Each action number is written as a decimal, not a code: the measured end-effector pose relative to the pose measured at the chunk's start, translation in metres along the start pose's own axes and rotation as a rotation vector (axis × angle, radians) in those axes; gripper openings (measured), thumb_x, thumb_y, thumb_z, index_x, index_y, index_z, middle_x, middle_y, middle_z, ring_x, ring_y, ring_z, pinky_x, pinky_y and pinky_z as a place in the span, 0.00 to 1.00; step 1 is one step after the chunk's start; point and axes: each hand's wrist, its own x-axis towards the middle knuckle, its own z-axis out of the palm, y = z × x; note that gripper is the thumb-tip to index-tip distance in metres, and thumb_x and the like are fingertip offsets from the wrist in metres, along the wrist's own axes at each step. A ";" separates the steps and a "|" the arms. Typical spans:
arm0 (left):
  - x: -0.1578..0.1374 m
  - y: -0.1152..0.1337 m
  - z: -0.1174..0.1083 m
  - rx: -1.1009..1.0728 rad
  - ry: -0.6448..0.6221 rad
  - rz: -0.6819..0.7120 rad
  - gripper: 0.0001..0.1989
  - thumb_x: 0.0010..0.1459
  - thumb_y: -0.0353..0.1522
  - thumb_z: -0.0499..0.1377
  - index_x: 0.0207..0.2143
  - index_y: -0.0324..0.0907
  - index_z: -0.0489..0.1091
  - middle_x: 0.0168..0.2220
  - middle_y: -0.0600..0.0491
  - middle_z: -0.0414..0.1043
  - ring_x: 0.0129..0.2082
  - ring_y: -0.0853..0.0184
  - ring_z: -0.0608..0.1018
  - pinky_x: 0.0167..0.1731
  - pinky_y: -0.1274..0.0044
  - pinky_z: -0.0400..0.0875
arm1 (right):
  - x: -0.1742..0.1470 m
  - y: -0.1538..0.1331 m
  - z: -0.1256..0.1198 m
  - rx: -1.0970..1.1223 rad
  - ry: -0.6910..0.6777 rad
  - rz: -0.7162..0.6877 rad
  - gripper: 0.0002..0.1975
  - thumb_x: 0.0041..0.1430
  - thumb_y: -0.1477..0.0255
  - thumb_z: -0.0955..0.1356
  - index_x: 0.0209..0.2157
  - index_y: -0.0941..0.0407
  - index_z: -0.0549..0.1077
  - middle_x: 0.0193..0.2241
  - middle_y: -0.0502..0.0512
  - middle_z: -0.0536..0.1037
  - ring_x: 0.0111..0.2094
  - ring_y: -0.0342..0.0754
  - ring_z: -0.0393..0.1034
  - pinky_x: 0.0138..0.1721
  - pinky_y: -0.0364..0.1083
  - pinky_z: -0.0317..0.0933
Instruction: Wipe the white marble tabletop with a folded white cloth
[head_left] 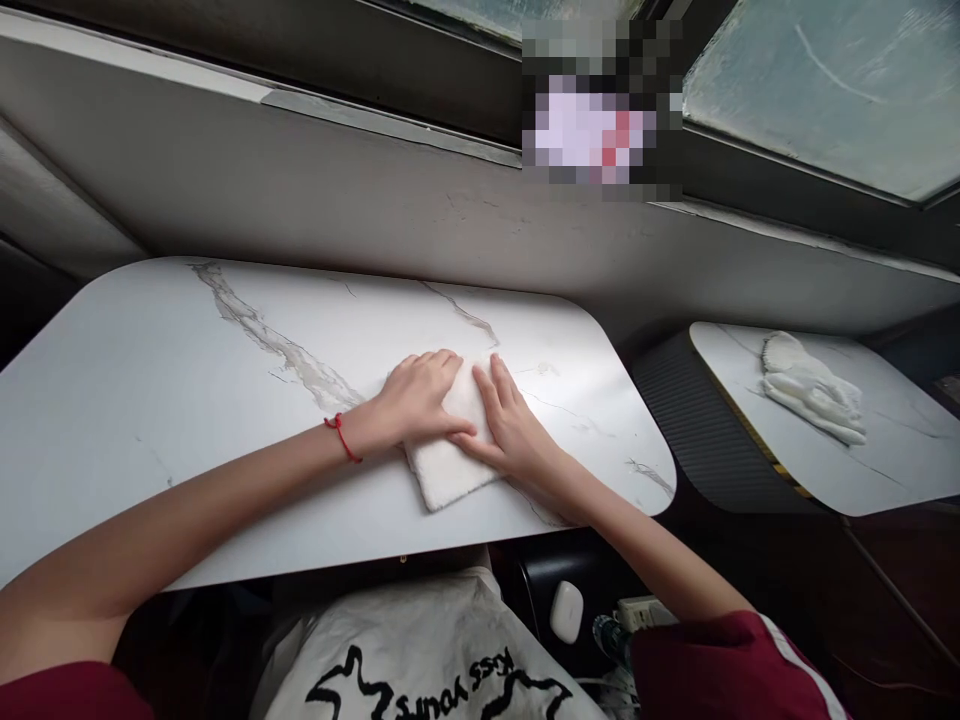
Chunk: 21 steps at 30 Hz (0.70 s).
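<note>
A folded white cloth (450,475) lies on the white marbled tabletop (247,490). My left hand (420,398) rests flat on the cloth's left side, fingers stretched forward, a red string bracelet on its wrist. On the cloth's right side lies my right hand (514,415), its fingers extended and pointing away from me. The two thumbs meet or nearly meet over the middle of the cloth. Both palms hide parts of it.
To the right, a second marbled table (892,470) bears a crumpled white cloth (814,390). A wall and windows (825,90) run behind. Below the near edge are a black rounded surface (536,570) with a white case (566,612), a bottle and a printed light fabric (420,640).
</note>
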 end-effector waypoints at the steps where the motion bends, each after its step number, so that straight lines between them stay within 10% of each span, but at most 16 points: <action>1: 0.004 -0.007 -0.004 0.005 0.003 -0.016 0.29 0.50 0.46 0.66 0.50 0.41 0.67 0.53 0.43 0.72 0.53 0.51 0.75 0.51 0.65 0.69 | 0.012 0.002 0.003 -0.002 0.006 -0.003 0.50 0.64 0.44 0.61 0.72 0.60 0.37 0.72 0.74 0.34 0.73 0.69 0.30 0.67 0.70 0.45; 21: 0.032 -0.156 -0.031 -0.101 0.350 -0.241 0.25 0.60 0.42 0.60 0.56 0.39 0.70 0.61 0.45 0.67 0.60 0.57 0.70 0.63 0.68 0.61 | 0.204 -0.027 0.025 -0.150 0.010 0.086 0.49 0.65 0.45 0.62 0.69 0.72 0.48 0.69 0.84 0.46 0.70 0.71 0.42 0.66 0.62 0.47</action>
